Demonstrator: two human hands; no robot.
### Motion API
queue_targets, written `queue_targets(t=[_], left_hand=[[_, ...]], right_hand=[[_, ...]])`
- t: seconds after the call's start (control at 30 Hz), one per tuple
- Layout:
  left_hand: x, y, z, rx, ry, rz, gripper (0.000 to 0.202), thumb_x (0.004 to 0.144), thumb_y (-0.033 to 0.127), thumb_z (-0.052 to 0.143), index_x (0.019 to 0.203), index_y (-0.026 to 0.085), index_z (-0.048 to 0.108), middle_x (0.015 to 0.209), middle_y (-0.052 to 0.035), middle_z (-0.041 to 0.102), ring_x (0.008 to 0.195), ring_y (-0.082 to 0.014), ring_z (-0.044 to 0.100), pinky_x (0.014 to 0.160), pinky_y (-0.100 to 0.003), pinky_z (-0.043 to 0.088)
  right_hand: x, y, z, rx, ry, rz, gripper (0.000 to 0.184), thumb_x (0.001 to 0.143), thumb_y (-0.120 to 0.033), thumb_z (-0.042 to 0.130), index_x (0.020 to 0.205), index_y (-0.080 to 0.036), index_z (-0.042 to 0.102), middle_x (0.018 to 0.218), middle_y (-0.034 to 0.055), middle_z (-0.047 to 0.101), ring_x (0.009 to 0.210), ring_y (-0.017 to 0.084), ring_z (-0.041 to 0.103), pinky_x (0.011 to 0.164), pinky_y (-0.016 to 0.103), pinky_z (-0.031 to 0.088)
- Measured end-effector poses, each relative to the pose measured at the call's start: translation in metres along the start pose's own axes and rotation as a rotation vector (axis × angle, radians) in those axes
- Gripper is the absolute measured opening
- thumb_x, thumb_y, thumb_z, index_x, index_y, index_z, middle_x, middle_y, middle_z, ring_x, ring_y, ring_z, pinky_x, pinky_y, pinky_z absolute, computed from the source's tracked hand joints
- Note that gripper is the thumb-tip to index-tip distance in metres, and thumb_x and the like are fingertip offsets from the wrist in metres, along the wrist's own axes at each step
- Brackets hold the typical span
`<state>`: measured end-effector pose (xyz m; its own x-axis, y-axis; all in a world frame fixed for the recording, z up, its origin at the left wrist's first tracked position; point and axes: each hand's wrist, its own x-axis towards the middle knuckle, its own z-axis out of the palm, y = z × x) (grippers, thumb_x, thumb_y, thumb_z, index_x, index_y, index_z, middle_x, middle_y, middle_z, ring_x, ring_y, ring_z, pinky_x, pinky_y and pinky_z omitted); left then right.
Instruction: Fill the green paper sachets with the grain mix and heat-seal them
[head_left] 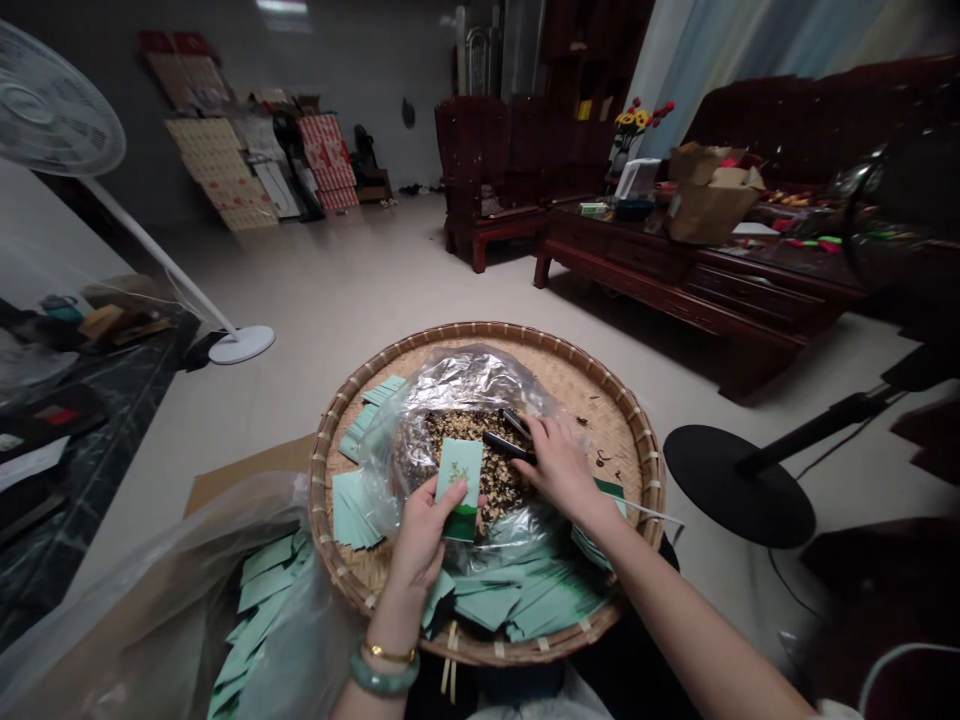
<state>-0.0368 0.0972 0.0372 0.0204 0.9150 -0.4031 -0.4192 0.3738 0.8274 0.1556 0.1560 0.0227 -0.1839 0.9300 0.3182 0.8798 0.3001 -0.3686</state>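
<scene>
Right over the round woven bamboo tray (pixel 649 450), the left hand (pixel 424 525) holds up a pale green paper packet (pixel 460 462), the thumb pressed on its printed front and fingertips showing behind its far edge. Small plant drawings mark the packet's face, and a dark green band crosses its bottom. The right hand (pixel 561 468) has its fingers clamped on black tongs (pixel 510 448), whose two arms stand apart above a loose dried mix (pixel 439 425) of dark and pale bits; whether the tips pinch any of it, I cannot tell. That mix lies in a clear plastic bag (pixel 480 368), spread open in the tray, and the packet stands in front of it. Fanned packets (pixel 354 512) rest along the tray's left side, with a thicker heap (pixel 555 600) along the near edge. Outside the tray at the lower left, more green packets (pixel 259 590) show in another clear bag (pixel 161 570). A green bangle (pixel 384 676) and a gold bracelet (pixel 388 654) circle the left wrist.
</scene>
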Motion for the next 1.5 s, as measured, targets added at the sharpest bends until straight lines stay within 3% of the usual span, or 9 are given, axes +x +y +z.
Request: queue_targets(t=[0.17, 0.33, 0.47, 0.63, 0.9, 1.2, 1.5], left_hand=[[-0.001, 0.001, 0.002, -0.063, -0.031, -0.002, 0.046, 0.058, 0.03, 0.08, 0.094, 0.009, 0.062, 0.075, -0.009, 0.072, 0.063, -0.0185, 0.068, 0.053, -0.024, 0.053], [0.0, 0.001, 0.001, -0.054, -0.043, -0.003, 0.047, 0.058, 0.029, 0.08, 0.096, 0.009, 0.062, 0.075, -0.0097, 0.072, 0.066, -0.0196, 0.068, 0.054, -0.024, 0.053], [0.0, 0.0, 0.003, -0.019, -0.062, -0.024, 0.046, 0.058, 0.029, 0.081, 0.095, 0.008, 0.063, 0.075, -0.0097, 0.072, 0.066, -0.0196, 0.068, 0.056, -0.025, 0.053], [-0.003, -0.004, 0.009, 0.013, -0.141, -0.037, 0.045, 0.059, 0.03, 0.08, 0.094, 0.008, 0.064, 0.074, -0.0096, 0.071, 0.066, -0.019, 0.067, 0.057, -0.026, 0.053], [-0.006, -0.004, 0.01, 0.051, -0.152, -0.035, 0.044, 0.061, 0.031, 0.079, 0.096, 0.009, 0.064, 0.075, -0.0092, 0.071, 0.063, -0.0172, 0.065, 0.055, -0.025, 0.053], [-0.011, -0.002, 0.0, 0.095, -0.106, -0.069, 0.042, 0.062, 0.032, 0.078, 0.096, 0.011, 0.064, 0.084, -0.01, 0.07, 0.078, -0.0221, 0.068, 0.057, -0.027, 0.057], [-0.013, -0.001, -0.009, 0.112, -0.088, -0.055, 0.043, 0.065, 0.033, 0.076, 0.101, 0.011, 0.064, 0.088, -0.0108, 0.071, 0.075, -0.0198, 0.068, 0.054, -0.024, 0.058]], right_hand=[[-0.003, 0.011, 0.009, -0.014, -0.105, 0.027, 0.057, 0.077, -0.025, 0.061, 0.131, -0.017, 0.042, 0.112, 0.0138, 0.056, 0.105, 0.029, 0.051, 0.088, 0.041, 0.043], [0.005, 0.016, -0.014, 0.331, -0.132, 0.016, 0.052, 0.078, -0.03, 0.062, 0.127, -0.017, 0.049, 0.117, 0.0131, 0.058, 0.109, 0.028, 0.053, 0.093, 0.043, 0.042], [0.01, 0.015, -0.038, 0.673, -0.385, 0.088, 0.053, 0.077, -0.043, 0.064, 0.124, -0.021, 0.054, 0.121, 0.0097, 0.059, 0.107, 0.026, 0.056, 0.091, 0.041, 0.045], [0.015, 0.005, -0.044, 0.777, -0.581, 0.103, 0.054, 0.074, -0.044, 0.067, 0.121, -0.019, 0.058, 0.12, 0.0087, 0.061, 0.105, 0.024, 0.057, 0.091, 0.039, 0.046], [0.019, -0.008, -0.036, 0.767, -0.504, 0.071, 0.031, 0.075, -0.029, 0.066, 0.104, -0.019, 0.068, 0.098, 0.0047, 0.07, 0.086, 0.021, 0.063, 0.077, 0.034, 0.049], [0.019, -0.01, -0.036, 0.771, -0.418, 0.104, 0.028, 0.075, -0.028, 0.066, 0.102, -0.02, 0.068, 0.101, 0.0051, 0.07, 0.089, 0.021, 0.063, 0.08, 0.036, 0.048], [0.018, -0.014, -0.032, 0.788, -0.379, 0.129, 0.028, 0.074, -0.029, 0.066, 0.1, -0.018, 0.068, 0.099, 0.0056, 0.07, 0.089, 0.022, 0.062, 0.08, 0.037, 0.048]])
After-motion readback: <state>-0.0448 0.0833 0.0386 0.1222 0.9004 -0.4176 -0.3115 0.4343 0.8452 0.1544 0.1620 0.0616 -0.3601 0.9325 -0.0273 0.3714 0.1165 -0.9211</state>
